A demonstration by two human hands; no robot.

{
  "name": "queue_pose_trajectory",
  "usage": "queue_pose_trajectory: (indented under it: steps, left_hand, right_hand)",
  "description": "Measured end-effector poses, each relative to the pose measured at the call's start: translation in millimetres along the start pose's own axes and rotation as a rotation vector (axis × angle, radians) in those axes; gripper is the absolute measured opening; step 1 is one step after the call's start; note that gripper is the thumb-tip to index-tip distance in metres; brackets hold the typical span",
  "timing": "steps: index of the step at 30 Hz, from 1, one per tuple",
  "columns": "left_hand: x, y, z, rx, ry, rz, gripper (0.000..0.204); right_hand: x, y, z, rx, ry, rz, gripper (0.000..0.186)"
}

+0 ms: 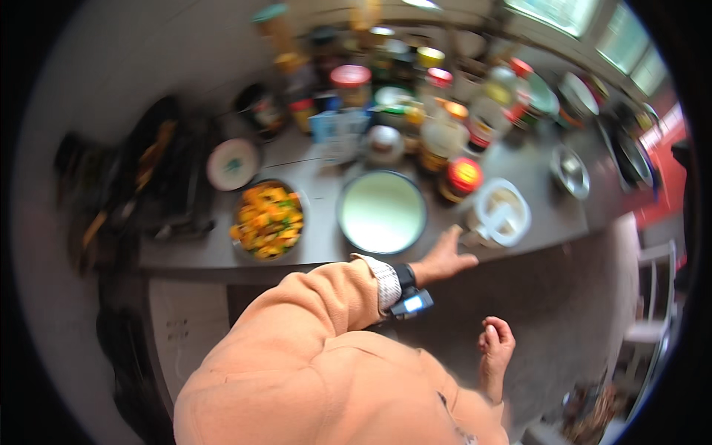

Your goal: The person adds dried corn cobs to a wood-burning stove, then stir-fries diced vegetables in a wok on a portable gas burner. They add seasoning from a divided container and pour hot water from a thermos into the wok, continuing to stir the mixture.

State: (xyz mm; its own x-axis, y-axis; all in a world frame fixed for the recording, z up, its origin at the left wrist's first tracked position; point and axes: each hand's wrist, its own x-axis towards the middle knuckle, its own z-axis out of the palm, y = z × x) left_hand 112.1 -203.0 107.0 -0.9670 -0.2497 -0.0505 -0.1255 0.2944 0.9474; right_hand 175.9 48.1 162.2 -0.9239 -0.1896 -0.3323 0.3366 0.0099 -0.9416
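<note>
My left hand (pixel 443 261) reaches over the counter's front edge with fingers and thumb spread, holding nothing. Its fingertips are right beside a clear plastic container with a white-rimmed lid and pale contents (pixel 505 213); whether they touch it I cannot tell. Out past the counter edge, my right hand (pixel 495 347) is raised with its fingers curled in toward the thumb. What lies inside those fingers, if anything, is hidden. Left of the container is a wide pale enamel basin (pixel 382 211) with a dark rim. A bowl of orange chunks with green bits (pixel 268 220) stands further left.
Jars and bottles crowd the back, including a red-lidded jar (pixel 461 178). A black stove (pixel 178 196) is at the left, near a small white bowl (pixel 233 164). A metal bowl (pixel 569 172) stands right; a white chair (pixel 653 289) is beyond the counter.
</note>
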Motion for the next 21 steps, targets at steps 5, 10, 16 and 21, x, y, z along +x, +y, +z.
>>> queue_pose_trajectory:
  steps: [5, 10, 16, 21]
  left_hand:
    - [-76, 11, -127, -0.389, -0.66, -0.252, 0.047]
    - [-195, 19, -290, -0.532, -0.516, -0.278, 0.048]
    - [-364, -24, -461, -0.583, -0.052, -0.244, 0.044]
    - [-482, -69, -592, -0.613, 0.299, -0.216, 0.037]
  right_hand:
    - [30, -21, 92, -0.084, -0.306, -0.079, 0.014]
    - [4, -69, 239, -0.291, -0.733, -0.234, 0.015]
    - [-114, -92, 439, -0.692, -1.113, -0.794, 0.032]
    - [-188, -71, 613, -0.839, -0.9, -1.388, 0.056]
